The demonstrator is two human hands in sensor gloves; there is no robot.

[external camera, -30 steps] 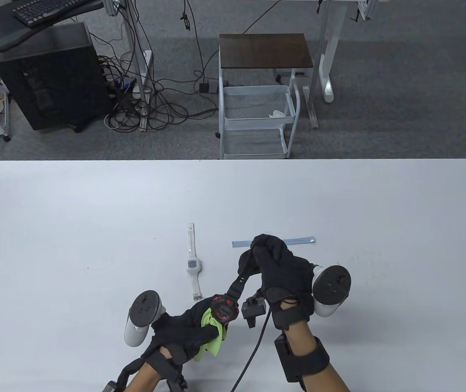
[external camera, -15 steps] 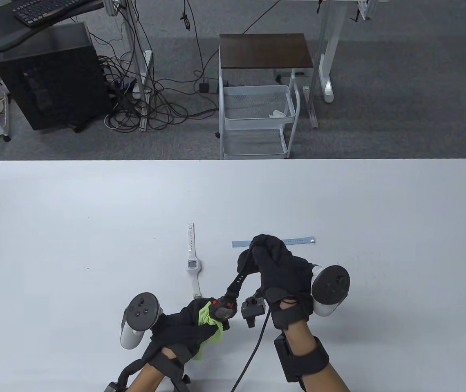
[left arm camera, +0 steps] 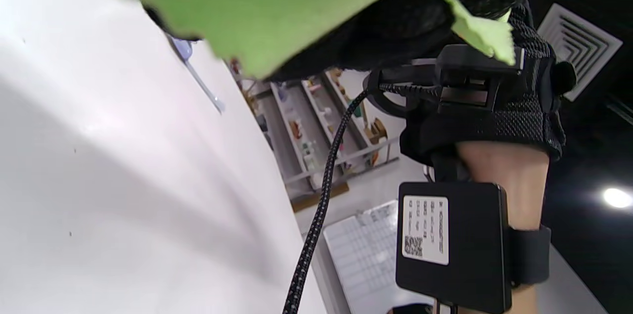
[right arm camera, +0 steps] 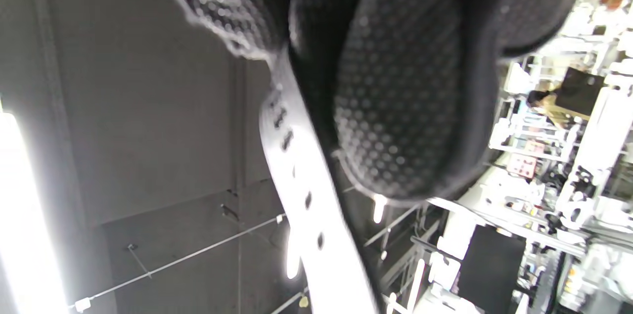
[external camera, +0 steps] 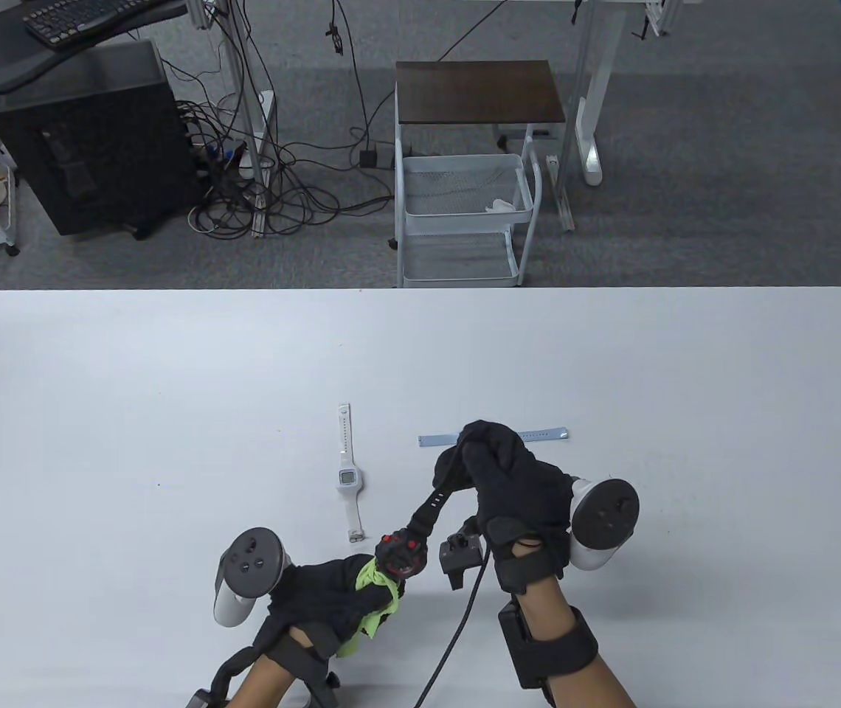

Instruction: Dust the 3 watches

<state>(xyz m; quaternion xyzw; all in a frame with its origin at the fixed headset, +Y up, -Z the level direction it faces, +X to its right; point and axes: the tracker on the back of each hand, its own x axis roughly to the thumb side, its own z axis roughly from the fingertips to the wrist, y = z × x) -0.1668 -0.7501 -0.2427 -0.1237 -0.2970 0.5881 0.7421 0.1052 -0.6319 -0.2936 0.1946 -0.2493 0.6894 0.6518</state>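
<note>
I have my right hand (external camera: pixel 513 479) pinching the strap of the black watch (external camera: pixel 400 554) above the surface, my left hand (external camera: pixel 332 597) pressing the green cloth (external camera: pixel 380 597) against its case; light, floppy strap, so I'd grip near the case.

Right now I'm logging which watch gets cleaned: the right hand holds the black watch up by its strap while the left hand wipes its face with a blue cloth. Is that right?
Not quite: the cloth is green, not blue, as the table view and the left wrist view show. The rest stands: the right hand holds the black watch up by its strap while the left hand presses the cloth against its face.
</note>
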